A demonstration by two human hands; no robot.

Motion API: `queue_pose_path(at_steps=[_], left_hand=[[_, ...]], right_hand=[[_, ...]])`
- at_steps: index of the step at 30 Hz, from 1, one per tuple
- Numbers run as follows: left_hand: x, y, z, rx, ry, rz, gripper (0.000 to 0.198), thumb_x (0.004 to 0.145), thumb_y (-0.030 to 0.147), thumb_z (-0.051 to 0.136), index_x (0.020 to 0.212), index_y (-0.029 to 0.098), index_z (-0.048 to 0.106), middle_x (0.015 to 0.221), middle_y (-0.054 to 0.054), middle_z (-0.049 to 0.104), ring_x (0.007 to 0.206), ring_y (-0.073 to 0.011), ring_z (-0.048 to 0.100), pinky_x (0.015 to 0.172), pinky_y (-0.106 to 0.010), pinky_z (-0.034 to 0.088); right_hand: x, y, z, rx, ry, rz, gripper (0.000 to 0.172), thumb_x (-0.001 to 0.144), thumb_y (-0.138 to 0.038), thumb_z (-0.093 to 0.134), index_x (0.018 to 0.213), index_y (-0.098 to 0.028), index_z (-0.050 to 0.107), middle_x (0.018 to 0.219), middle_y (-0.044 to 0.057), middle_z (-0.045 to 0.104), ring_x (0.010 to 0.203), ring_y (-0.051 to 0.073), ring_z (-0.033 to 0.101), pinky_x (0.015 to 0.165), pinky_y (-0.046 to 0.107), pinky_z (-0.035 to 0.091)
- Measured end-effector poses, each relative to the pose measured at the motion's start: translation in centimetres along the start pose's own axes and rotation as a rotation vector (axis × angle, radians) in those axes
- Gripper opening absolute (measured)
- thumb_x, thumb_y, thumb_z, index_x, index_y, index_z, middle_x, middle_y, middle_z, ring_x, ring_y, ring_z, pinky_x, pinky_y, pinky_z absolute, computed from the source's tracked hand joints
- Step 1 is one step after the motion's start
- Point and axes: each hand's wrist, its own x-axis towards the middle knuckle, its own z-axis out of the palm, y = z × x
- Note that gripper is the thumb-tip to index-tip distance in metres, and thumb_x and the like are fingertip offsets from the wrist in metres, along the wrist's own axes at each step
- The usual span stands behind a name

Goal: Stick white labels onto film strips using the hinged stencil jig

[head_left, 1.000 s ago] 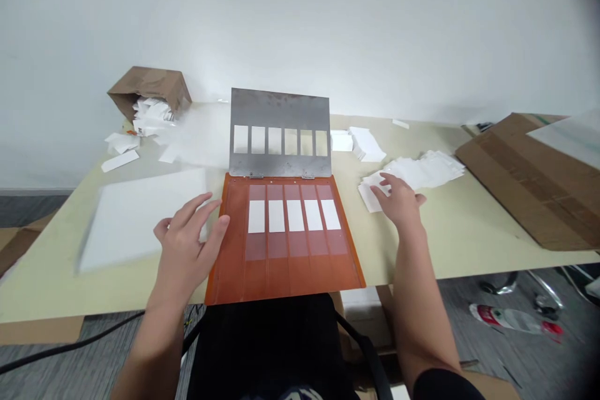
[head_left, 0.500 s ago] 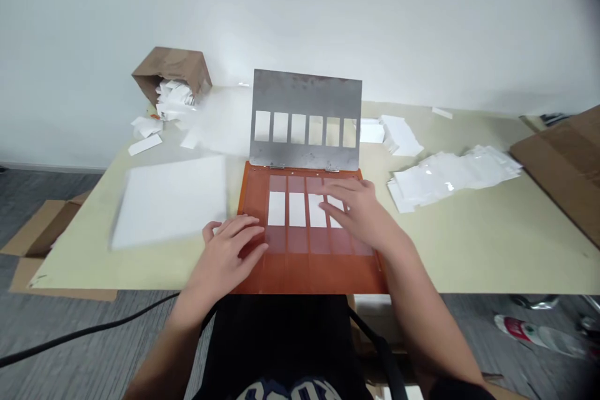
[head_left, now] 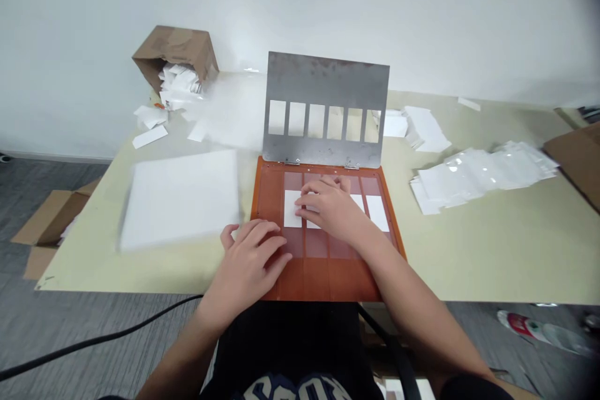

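An orange board (head_left: 267, 200) lies in front of me, its far edge hinged to an upright steel plate (head_left: 325, 78) with a row of several rectangular windows. White paper strips lie side by side on the board, one at the left (head_left: 293, 209) and one at the right (head_left: 377, 212). My right hand (head_left: 330, 212) lies across the middle strips, hiding most of them; I cannot tell if it pinches one. My left hand (head_left: 250, 259) rests on the board's lower left part, fingers apart, touching no strip and holding nothing.
A white sheet stack (head_left: 180, 200) lies left of the board. Behind it, a tipped cardboard box (head_left: 175, 47) spills white paper pieces. To the right lie glossy white packets (head_left: 478, 172), a white card pile (head_left: 424, 128) and a cardboard sheet (head_left: 576, 162).
My right hand has moved from the packets at the right onto the strips on the board. My left hand has moved onto the board's lower left. The view has shifted up and right.
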Motion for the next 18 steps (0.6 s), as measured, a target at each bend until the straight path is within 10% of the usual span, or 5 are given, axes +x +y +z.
queue_pose_path(at_steps=[18], left_hand=[[3.1, 0.7, 1.2, 0.233, 0.15, -0.211, 0.019, 0.091, 0.034, 0.059, 0.105, 0.02, 0.06, 0.116, -0.011, 0.064, 0.108, -0.0306, 0.057, 0.098, -0.054, 0.024]], right_hand=[[-0.4, -0.6, -1.2, 0.04, -0.054, 0.009, 0.031, 0.095, -0.047, 0.054, 0.09, -0.027, 0.077, 0.104, 0.006, 0.062, 0.098, 0.024, 0.047, 0.079, 0.039, 0.023]])
